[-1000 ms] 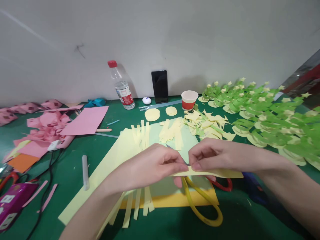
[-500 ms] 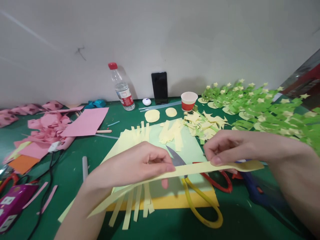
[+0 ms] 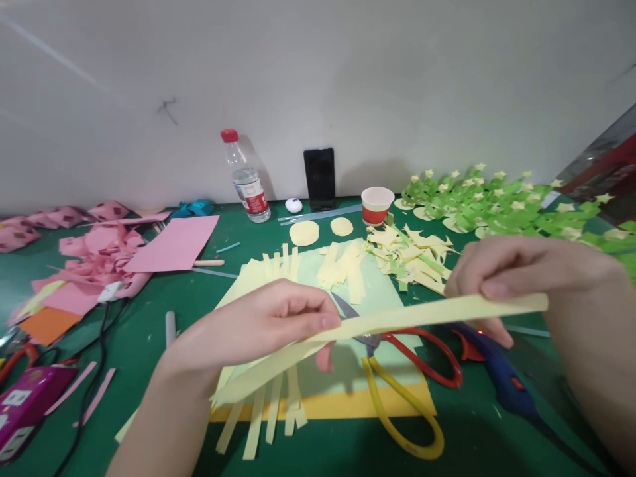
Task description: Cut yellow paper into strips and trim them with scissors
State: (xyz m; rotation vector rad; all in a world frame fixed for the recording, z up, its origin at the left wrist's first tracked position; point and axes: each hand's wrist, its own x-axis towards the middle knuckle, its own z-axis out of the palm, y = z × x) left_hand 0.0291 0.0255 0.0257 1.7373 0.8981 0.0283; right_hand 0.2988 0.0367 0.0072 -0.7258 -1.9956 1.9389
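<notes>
A long pale yellow paper strip (image 3: pixel 397 317) is stretched between my two hands above the table. My left hand (image 3: pixel 288 315) pinches it near its middle, thumb on top, and its left end hangs below my wrist. Farther along, my right hand (image 3: pixel 501 278) pinches the strip close to its right end. Underneath lie scissors (image 3: pixel 405 404) with one yellow and one red handle, on light green paper (image 3: pixel 377 278) over an orange-yellow sheet (image 3: pixel 348 405). Cut yellow strips (image 3: pixel 256 417) lie below my left hand. A blue glue gun (image 3: pixel 507 381) with a lit red light rests beneath my right hand.
Yellow scraps (image 3: pixel 412 255), a paper cup (image 3: pixel 376 205), a phone (image 3: pixel 320 179) and a water bottle (image 3: pixel 248 189) stand or lie toward the wall. Green paper plants with stars (image 3: pixel 487 192) fill the back right. Pink paper (image 3: pixel 176 245) and a purple power strip (image 3: pixel 37 404) are at left.
My right hand has moved right and up along the strip, nearer its end. The strip now slopes up more to the right, and its left end has drawn in. The left hand has hardly moved.
</notes>
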